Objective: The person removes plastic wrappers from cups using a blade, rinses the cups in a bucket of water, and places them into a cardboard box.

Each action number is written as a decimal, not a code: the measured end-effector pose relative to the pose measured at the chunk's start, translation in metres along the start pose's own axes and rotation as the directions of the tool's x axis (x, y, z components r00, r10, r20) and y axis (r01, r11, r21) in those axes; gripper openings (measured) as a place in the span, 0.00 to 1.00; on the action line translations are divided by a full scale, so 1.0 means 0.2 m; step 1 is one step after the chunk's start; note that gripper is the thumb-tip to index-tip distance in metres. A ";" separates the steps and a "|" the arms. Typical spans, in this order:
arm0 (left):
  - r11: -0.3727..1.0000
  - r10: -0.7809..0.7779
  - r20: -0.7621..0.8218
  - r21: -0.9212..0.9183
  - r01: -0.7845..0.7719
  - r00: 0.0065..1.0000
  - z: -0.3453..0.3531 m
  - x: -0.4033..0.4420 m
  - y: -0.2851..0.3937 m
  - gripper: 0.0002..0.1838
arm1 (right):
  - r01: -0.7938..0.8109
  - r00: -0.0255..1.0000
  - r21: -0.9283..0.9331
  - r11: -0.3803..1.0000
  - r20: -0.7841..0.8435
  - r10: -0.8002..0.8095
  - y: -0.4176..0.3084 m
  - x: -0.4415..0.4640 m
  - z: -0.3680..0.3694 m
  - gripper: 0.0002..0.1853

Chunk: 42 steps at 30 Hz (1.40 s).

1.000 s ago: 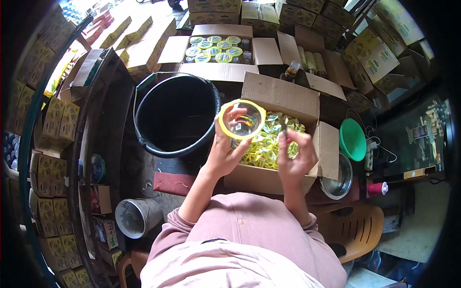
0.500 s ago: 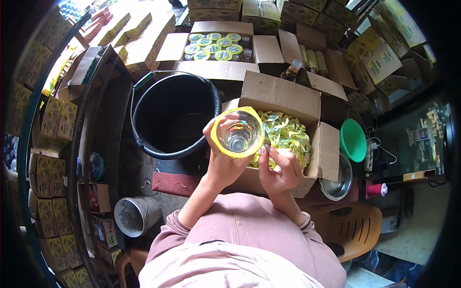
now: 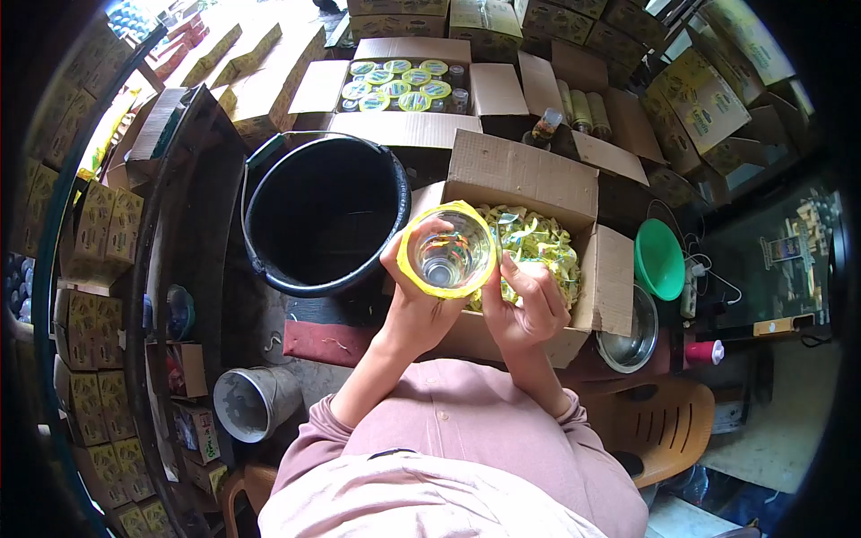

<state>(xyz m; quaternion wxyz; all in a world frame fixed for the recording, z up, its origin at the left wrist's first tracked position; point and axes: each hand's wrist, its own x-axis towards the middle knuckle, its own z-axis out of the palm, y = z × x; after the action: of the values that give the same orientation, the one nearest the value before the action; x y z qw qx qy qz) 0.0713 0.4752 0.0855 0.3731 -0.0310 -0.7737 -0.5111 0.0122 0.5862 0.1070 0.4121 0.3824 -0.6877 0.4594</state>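
My left hand [image 3: 417, 309] is wrapped round a clear cup [image 3: 441, 255], tilted so that I look down into it. A yellow film rim [image 3: 430, 291] runs round its mouth. At the rim's right side, my right hand [image 3: 529, 305] is closed in a pinch, thumb and forefinger against the yellow edge. Whether a loose bit of film lies between those fingertips is too small to tell. Behind the hands stands an open cardboard box [image 3: 525, 170] holding a heap of yellow and green film scraps [image 3: 543, 247].
A black bucket [image 3: 260, 242] stands left of the box. Farther back, another open carton [image 3: 404, 132] holds several cups with yellow-edged lids. At right are a green bowl [image 3: 659, 260], a metal bowl [image 3: 628, 350] and a pink thread spool [image 3: 704, 352]. A brown plastic chair [image 3: 664, 421] stands behind them.
The cup has shifted slightly right and its opening is turned a little. My right thumb has lifted a bit along the rim, with its fingers still close to the edge.
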 end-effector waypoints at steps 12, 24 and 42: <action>0.995 -0.032 -0.017 -0.093 0.030 0.999 0.03 -0.03 -0.02 0.39 | -0.038 0.999 -0.011 0.999 0.014 0.038 0.01 -0.04 -0.01 0.11; 1.000 0.016 0.180 0.008 -0.018 0.983 0.03 -0.02 -0.02 0.41 | -0.247 0.969 0.009 0.969 -0.012 0.247 0.08 -0.04 -0.05 0.09; 0.994 -0.034 0.082 -0.098 0.042 0.996 0.06 -0.02 -0.03 0.42 | -0.139 0.990 0.007 0.990 0.013 0.139 0.03 -0.09 -0.04 0.10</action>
<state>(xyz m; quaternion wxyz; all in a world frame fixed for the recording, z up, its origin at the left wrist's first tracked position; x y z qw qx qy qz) 0.0657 0.4840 0.0764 0.3297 -0.0553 -0.7621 -0.5544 0.0162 0.5989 0.0908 0.3733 0.3380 -0.7135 0.4872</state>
